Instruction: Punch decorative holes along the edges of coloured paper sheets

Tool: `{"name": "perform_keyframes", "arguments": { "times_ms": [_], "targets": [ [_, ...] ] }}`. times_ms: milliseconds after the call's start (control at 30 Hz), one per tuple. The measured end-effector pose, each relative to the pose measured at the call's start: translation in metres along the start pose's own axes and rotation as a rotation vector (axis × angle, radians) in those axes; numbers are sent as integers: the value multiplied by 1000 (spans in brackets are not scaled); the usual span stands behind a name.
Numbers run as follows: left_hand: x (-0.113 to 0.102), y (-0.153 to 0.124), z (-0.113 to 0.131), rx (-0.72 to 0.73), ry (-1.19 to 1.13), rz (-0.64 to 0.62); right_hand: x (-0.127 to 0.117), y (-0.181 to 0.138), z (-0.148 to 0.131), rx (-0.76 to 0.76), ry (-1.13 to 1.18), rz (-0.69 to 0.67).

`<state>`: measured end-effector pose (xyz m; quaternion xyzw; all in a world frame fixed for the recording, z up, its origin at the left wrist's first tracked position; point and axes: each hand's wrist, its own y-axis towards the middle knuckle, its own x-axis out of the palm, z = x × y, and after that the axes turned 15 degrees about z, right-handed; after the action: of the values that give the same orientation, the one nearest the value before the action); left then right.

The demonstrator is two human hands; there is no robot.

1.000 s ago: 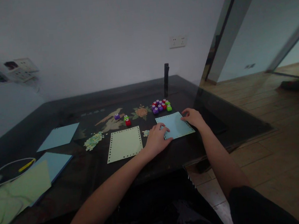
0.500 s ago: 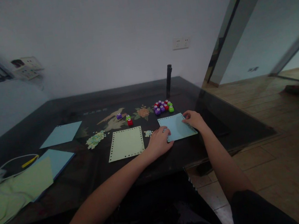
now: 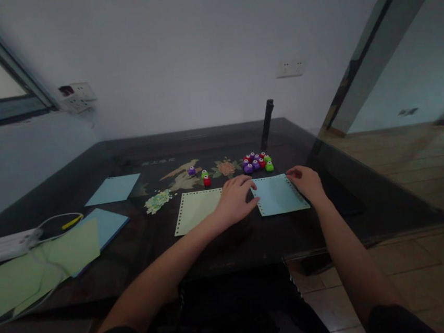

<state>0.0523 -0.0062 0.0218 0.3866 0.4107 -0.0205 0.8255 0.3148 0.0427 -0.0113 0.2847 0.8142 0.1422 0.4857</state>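
Observation:
A light blue sheet of paper (image 3: 277, 195) with small punched holes along its edges lies on the dark table in front of me. My right hand (image 3: 307, 183) pinches its far right corner between thumb and fingers. At the sheet's left edge is my left hand (image 3: 236, 199), fingers apart, the fingertips at or just touching the edge. Under that wrist, partly covered, rests a pale green sheet (image 3: 194, 208) with holes punched round its border. Beyond the blue sheet stands a cluster of small purple, red and green craft punches (image 3: 256, 162).
Three more punches (image 3: 205, 176) stand left of the cluster. Paper cut-outs (image 3: 158, 201) are heaped beside the green sheet. Blue paper (image 3: 113, 189), green paper (image 3: 58, 255), a white power strip (image 3: 6, 247) and a yellow pen-like object (image 3: 72, 221) lie leftward. A black post (image 3: 267, 124) rises behind.
My view has turned left, so the table appears shifted right. My left hand has drawn back from the blue sheet's surface to its left edge; my right hand stays at the far right corner.

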Motion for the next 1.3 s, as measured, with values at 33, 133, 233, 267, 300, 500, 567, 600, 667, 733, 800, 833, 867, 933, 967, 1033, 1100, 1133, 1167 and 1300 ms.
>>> {"name": "perform_keyframes", "arguments": {
  "times_ms": [33,133,233,267,300,500,567,600,667,733,800,833,867,933,967,1033,1100,1133,1167,1300],
  "targets": [
    [-11,1,-12,-16,6,16,-1,-1,-7,-50,55,15],
    [-40,-4,-63,-110,71,58,-4,-7,-39,-198,248,19],
    [-61,-21,-115,-194,205,108,-4,-19,-86,-324,360,-73],
    [-65,-27,-129,-213,238,97,-2,-24,-103,-364,376,-124],
    [-68,-33,-139,-212,250,61,2,-29,-119,-408,381,-177],
    [-72,-48,-150,-227,332,-117,54,-54,-178,-618,62,-425],
    [-71,-48,-146,-228,368,-170,69,-57,-180,-641,-50,-416],
    [-71,-48,-145,-231,384,-194,74,-58,-179,-654,-82,-403],
    [-70,-48,-144,-242,406,-225,80,-59,-175,-684,-103,-375],
    [-70,-48,-144,-250,414,-238,82,-60,-172,-707,-95,-351],
    [-70,-48,-145,-245,411,-239,82,-60,-169,-710,-82,-336],
    [-69,-49,-146,-240,408,-236,82,-60,-169,-708,-75,-330],
    [-69,-49,-147,-235,406,-232,83,-60,-168,-705,-67,-324],
    [-69,-49,-148,-226,407,-224,84,-60,-167,-699,-46,-311],
    [-69,-49,-148,-223,411,-221,85,-60,-167,-695,-32,-302],
    [-69,-48,-146,-226,423,-212,86,-61,-166,-681,5,-278],
    [-70,-47,-144,-235,432,-202,88,-61,-167,-652,55,-252],
    [-70,-46,-142,-240,432,-197,88,-61,-167,-631,84,-242],
    [-70,-45,-140,-243,427,-194,89,-61,-167,-608,117,-237],
    [-70,-43,-137,-253,380,-168,90,-60,-168,-462,256,-244]
  ]
}}
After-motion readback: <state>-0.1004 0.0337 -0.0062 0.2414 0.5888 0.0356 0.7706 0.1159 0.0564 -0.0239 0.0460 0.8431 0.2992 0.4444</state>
